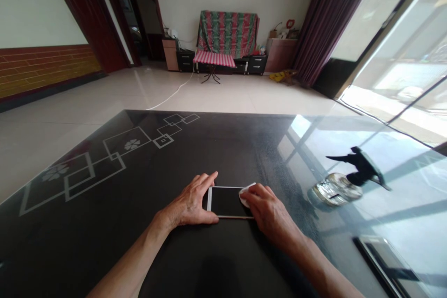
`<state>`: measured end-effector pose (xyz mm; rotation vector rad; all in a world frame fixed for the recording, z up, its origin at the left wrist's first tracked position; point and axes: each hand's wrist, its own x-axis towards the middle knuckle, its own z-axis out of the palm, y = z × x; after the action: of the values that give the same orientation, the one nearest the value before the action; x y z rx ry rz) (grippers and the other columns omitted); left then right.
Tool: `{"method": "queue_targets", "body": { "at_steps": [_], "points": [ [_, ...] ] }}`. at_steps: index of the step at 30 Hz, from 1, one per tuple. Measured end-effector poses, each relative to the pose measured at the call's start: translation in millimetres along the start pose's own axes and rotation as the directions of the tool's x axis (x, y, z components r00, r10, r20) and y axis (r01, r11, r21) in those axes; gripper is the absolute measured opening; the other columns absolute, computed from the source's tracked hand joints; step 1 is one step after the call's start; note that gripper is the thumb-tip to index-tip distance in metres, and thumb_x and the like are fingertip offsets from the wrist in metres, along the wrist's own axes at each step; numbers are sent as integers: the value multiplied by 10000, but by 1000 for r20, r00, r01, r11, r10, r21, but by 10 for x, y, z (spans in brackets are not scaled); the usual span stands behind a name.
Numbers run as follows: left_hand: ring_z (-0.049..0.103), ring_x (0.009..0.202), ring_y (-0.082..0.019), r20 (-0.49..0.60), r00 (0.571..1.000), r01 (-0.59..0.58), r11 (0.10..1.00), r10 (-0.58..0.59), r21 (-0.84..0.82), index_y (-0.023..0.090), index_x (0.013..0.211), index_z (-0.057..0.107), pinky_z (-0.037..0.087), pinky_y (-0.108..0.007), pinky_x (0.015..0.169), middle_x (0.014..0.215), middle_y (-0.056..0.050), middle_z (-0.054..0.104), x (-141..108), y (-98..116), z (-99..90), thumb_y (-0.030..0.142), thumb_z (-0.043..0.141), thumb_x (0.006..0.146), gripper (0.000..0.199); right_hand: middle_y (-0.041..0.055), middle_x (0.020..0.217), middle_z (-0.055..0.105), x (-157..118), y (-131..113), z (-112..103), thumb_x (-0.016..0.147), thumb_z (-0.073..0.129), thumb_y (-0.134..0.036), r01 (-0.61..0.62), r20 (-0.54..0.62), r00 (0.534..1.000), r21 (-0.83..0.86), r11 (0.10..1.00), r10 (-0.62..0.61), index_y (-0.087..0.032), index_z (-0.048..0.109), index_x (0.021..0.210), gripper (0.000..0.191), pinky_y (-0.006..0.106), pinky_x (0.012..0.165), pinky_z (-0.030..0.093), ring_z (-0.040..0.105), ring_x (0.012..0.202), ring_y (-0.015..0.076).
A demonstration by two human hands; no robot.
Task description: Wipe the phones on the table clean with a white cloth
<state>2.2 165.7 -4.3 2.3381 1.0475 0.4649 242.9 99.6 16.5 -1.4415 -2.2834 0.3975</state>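
A smartphone [226, 202] with a white frame and a dark screen lies sideways on the glossy black table [216, 149]. My left hand [195, 200] grips its left end, thumb along the near edge and fingers at the far edge. Pinched in my right hand [267, 205] is a small white wipe [245, 194], pressed on the right part of the screen. The fingers of my right hand hide that end of the phone. To the right lies a clear spray bottle [335, 189] with a black trigger head.
Another flat, dark device with a light rim [387, 265] lies at the table's near right. Beyond the table are a small stand with a striped cover [214, 58], a cloth-draped object [228, 32] and low cabinets. Window light reflects off the table's right side.
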Motion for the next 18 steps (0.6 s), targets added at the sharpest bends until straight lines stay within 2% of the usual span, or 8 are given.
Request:
{"method": "queue_targets", "body": {
  "at_steps": [3, 7, 12, 18],
  "points": [
    [483, 1040, -255, -25, 1000, -7, 1000, 7, 19, 262, 1470, 233, 411, -411, 970, 1134, -50, 502, -6, 46, 2, 332, 764, 588, 1032, 87, 1084, 568, -13, 59, -68, 930, 395, -161, -20, -19, 1000, -13, 1000, 20, -192, 581, 1157, 294, 343, 879, 436, 518, 962, 195],
    [479, 1054, -268, -37, 999, 12, 999, -11, 38, 239, 1469, 243, 410, -432, 981, 1144, -62, 491, -41, 181, 49, 304, 752, 583, 1024, 98, 1141, 569, -64, 72, -102, 851, 415, -78, -17, 9, 1000, -1, 1000, 17, -171, 561, 1185, 376, 341, 909, 445, 532, 1009, 196],
    [479, 1125, -299, -27, 999, 35, 999, -34, 25, 215, 1472, 240, 353, -489, 1041, 1193, -91, 494, -164, 365, 162, 307, 773, 572, 1050, 80, 1030, 596, -228, 75, -113, 855, 470, -130, -92, -14, 996, -8, 996, 92, -195, 642, 1019, 246, 324, 831, 469, 568, 915, 192],
    [496, 1126, -266, -125, 990, 53, 997, -60, -56, 239, 1460, 251, 357, -474, 1053, 1195, -71, 527, -311, 333, 276, 327, 819, 586, 1046, 45, 938, 599, -368, -94, -41, 932, 430, -173, 7, 9, 1000, 64, 998, -8, -215, 666, 886, 244, 287, 795, 440, 545, 870, 165]
  ]
}}
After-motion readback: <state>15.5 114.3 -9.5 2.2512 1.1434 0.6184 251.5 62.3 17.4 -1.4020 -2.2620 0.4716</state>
